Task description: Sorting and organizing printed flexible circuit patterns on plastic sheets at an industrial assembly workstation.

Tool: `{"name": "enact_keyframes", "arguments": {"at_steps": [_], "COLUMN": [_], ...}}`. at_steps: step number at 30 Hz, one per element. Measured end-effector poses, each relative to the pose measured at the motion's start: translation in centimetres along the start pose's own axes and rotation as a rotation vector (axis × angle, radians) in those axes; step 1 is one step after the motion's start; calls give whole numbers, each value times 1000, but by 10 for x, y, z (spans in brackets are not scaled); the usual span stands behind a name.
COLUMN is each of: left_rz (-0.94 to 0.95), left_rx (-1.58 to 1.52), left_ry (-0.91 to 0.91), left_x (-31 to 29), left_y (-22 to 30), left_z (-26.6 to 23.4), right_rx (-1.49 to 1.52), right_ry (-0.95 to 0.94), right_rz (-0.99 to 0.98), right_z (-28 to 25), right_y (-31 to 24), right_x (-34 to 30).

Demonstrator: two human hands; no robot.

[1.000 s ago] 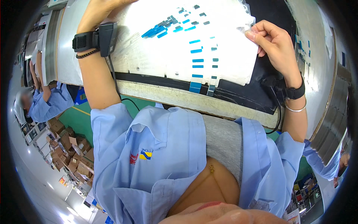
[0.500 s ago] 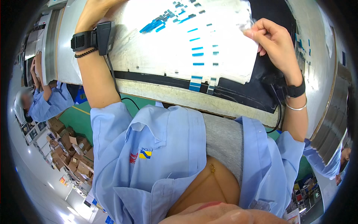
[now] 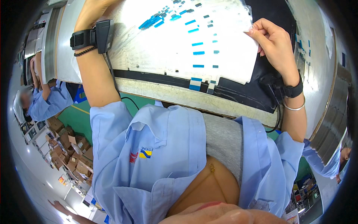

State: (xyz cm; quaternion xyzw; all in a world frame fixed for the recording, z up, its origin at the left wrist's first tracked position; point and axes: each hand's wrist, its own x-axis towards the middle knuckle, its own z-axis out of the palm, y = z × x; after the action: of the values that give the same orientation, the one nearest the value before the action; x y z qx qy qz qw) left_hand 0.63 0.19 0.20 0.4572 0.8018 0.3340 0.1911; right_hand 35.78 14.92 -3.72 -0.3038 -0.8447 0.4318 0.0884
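Note:
A stack of thin whitish sheets (image 3: 156,56), partly see-through, lies on the black mat (image 3: 266,89) in front of me. Rows of small blue and dark tabs (image 3: 198,53) show across the sheets, and two tab ends stick out at the near edge. My right hand (image 3: 274,39) is at the stack's right edge, thumb and forefinger pinched on the edge of a clear film sheet (image 3: 244,22). My left hand (image 3: 100,4) reaches over the far left of the stack; its fingers are cut off by the top of the picture.
The pale table edge (image 3: 164,92) runs between me and the stack. Dark devices with cables (image 3: 105,37) are strapped at both my wrists. Co-workers in blue (image 3: 52,100) sit at left and right. Cardboard boxes (image 3: 74,153) pile up at the left.
The film edge by my right fingers was blurred and now shows sharply. Several tabs sit in slightly different places. Another person's hand has come into view at the lower left.

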Motion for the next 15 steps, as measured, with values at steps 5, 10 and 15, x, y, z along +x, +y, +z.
{"name": "enact_keyframes", "arguments": {"at_steps": [5,10,15], "left_rz": [-40,-18,22], "left_rx": [27,42,10], "left_ry": [8,17,45], "left_x": [3,2,5], "left_y": [-6,-5,-16], "left_z": [-3,-1,-6], "right_rx": [90,255,57], "right_ry": [16,-92,1], "right_rz": [-8,-78,-19], "right_z": [2,-7,1], "right_y": [8,17,9], "right_x": [1,-5,0]}}
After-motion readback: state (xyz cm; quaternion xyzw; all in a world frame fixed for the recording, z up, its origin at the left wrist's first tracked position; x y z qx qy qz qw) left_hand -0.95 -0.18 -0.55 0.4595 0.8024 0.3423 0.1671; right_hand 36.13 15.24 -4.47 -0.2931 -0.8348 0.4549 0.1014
